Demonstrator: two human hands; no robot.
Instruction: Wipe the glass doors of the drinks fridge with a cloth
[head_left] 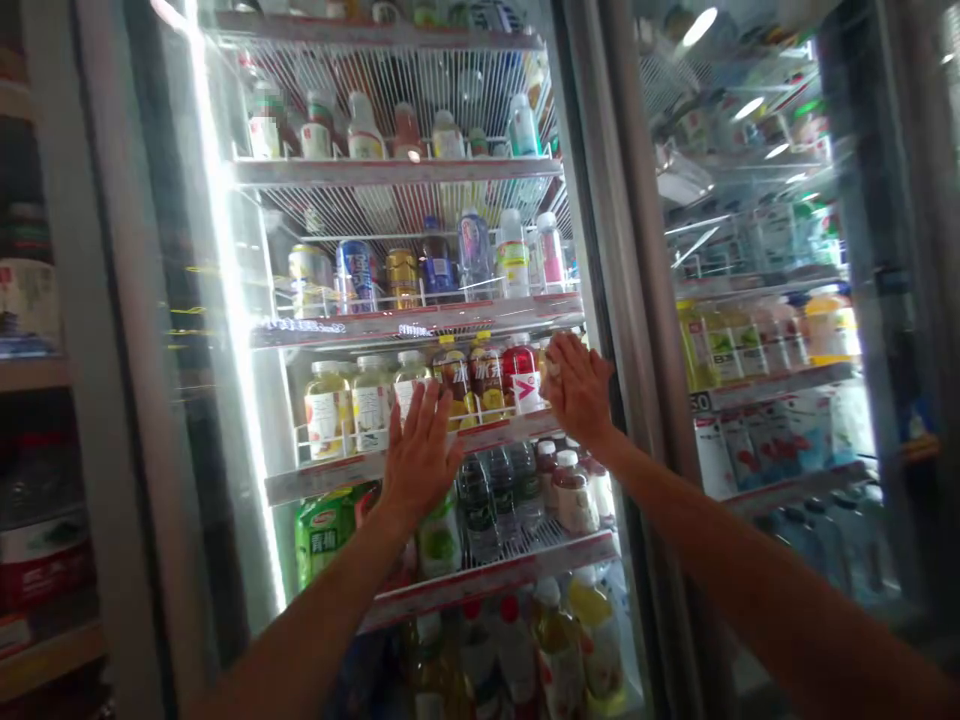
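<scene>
Both my arms reach toward the glass door of a lit drinks fridge. My left hand [420, 450], fingers stretched and palm forward, is in front of the shelf of juice bottles [372, 405]. Farther right, my right hand [577, 390] lies flat near the door's frame, its fingers pointing up. Both look laid against the glass, though the contact itself is hard to see. Between the hands, behind the glass, stand dark-labelled yellow-capped bottles [487, 375] and a red bottle [521, 375]. Neither hand holds anything.
Upper shelves carry cans [355, 275] and bottles [511, 252]. Lower down are green packets [322, 535], clear bottles [480, 500] and large bottles [559, 650]. A metal door frame [637, 250] separates this door from another stocked fridge section at right. Shelves with bottles [30, 290] stand at left.
</scene>
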